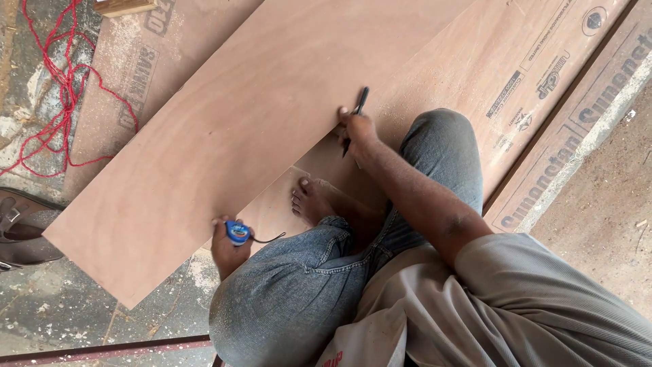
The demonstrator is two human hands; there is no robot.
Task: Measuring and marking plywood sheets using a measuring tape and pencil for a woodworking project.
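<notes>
Fingers of right hand point(358, 129) pinch pencil point(360, 102) on plywood point(224, 129); left hand point(227, 248) grips tape measure point(237, 232).

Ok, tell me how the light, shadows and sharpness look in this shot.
Head view: soft, even daylight with no glare on the large brown plywood sheet; only faint shadow under the right hand holding the dark pencil; the left hand with the small blue tape measure is sharp; edges bend slightly from the wide lens.
</notes>
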